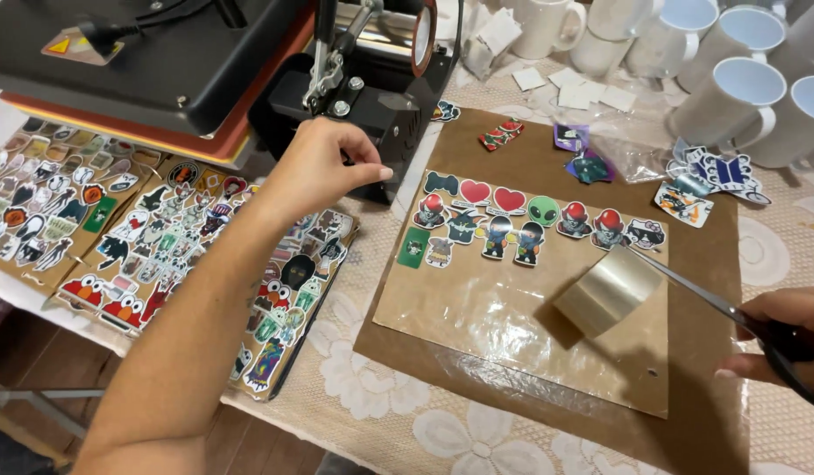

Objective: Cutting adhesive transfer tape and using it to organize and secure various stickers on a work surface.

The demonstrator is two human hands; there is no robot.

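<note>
- Black scissors: handles hidden in my right hand, clamped on them, partly cut off at frame edge.
- Blade tips touch clear tape roll, lying on brown sheet.
- Left hand fingertips pinched together; can't tell what they hold.

Craft workshop: heat press, blank mugs
</note>
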